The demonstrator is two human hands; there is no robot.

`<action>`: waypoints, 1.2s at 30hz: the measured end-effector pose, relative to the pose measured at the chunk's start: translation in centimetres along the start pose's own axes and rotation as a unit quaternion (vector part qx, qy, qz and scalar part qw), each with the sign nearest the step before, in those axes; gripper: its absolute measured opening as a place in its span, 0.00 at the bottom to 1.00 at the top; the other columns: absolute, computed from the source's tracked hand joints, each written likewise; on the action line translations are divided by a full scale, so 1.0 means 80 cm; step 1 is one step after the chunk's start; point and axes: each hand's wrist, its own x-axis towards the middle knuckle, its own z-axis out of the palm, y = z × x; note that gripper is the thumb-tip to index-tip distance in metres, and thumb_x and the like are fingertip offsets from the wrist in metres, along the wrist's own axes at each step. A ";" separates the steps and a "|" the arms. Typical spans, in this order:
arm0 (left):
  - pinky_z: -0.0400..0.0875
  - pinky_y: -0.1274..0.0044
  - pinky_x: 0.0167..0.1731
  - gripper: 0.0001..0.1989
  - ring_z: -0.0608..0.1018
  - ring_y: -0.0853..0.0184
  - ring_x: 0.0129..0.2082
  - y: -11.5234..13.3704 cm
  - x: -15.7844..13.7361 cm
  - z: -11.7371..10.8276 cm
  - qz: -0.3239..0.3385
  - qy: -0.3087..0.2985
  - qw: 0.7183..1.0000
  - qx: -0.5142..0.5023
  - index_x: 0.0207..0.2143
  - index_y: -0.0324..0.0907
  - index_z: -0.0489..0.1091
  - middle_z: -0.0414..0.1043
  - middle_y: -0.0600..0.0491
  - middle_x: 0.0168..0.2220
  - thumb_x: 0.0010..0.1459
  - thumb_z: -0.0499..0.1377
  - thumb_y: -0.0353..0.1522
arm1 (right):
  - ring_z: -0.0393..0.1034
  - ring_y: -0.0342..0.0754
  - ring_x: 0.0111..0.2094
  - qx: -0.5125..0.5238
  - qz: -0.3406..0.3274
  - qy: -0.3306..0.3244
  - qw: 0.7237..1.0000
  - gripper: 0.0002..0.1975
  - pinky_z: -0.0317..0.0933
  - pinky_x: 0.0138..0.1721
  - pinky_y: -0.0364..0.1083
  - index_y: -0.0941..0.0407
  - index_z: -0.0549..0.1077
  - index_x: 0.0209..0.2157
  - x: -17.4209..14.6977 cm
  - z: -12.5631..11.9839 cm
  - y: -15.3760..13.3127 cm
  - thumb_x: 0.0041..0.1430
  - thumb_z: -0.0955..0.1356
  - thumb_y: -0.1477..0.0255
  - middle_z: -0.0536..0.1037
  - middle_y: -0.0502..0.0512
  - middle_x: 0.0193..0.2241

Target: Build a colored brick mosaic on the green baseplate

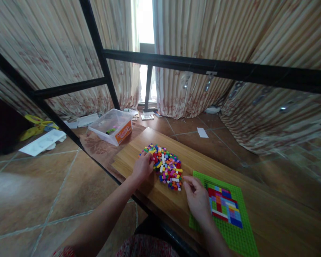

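Pale curtains (189, 35) hang behind the bench (128, 155), with tiled floor (59, 185) below. The person's left grip (143, 165) has its fingers bent into the left side of the pile (167, 167) of loose bricks; I can't tell whether it pinches one. The right grip (197, 196) is curled just beside the pile's other side, and I can't make out a brick in it either. Digging too hard on the left could send bricks skidding over the bench's far edge, as the pile lies near it. The right forearm crosses the green plate (242, 207), so a dropped wrist might shove it askew or catch the patch (224, 207) of bricks set there. Farther out, a tub (108, 137) stands on a mat (96, 146); bricks landing there would be easily missed, I'd say.
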 end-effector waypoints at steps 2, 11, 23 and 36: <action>0.69 0.73 0.38 0.05 0.75 0.64 0.35 0.000 -0.003 0.000 0.010 -0.003 1.000 -0.019 0.31 0.42 0.70 0.71 0.50 0.36 0.57 0.55 0.28 | 0.72 0.52 0.42 0.008 0.006 -0.002 1.000 0.14 0.66 0.47 0.53 0.57 0.77 0.39 -0.004 0.001 0.001 0.59 0.64 0.64 0.78 0.60 0.41; 0.70 0.71 0.41 0.13 0.76 0.63 0.39 -0.012 -0.011 -0.014 0.047 -0.025 0.999 -0.002 0.38 0.45 0.73 0.73 0.50 0.42 0.53 0.54 0.24 | 0.73 0.52 0.43 0.025 0.006 -0.003 1.000 0.13 0.66 0.47 0.53 0.55 0.77 0.38 -0.018 -0.002 0.002 0.60 0.64 0.64 0.78 0.59 0.41; 0.70 0.70 0.43 0.06 0.75 0.62 0.40 -0.009 -0.009 -0.016 0.094 -0.059 0.992 0.062 0.35 0.43 0.73 0.71 0.48 0.43 0.57 0.56 0.30 | 0.73 0.52 0.43 0.033 0.013 0.001 0.999 0.12 0.67 0.47 0.52 0.55 0.77 0.37 -0.028 -0.004 -0.005 0.59 0.65 0.65 0.78 0.59 0.40; 0.70 0.73 0.42 0.08 0.76 0.63 0.41 -0.012 -0.007 -0.024 0.148 -0.013 0.989 -0.005 0.33 0.45 0.74 0.74 0.50 0.41 0.59 0.55 0.35 | 0.73 0.49 0.41 0.045 -0.001 0.033 0.998 0.10 0.67 0.44 0.48 0.55 0.77 0.37 -0.028 -0.006 -0.028 0.61 0.64 0.70 0.78 0.58 0.39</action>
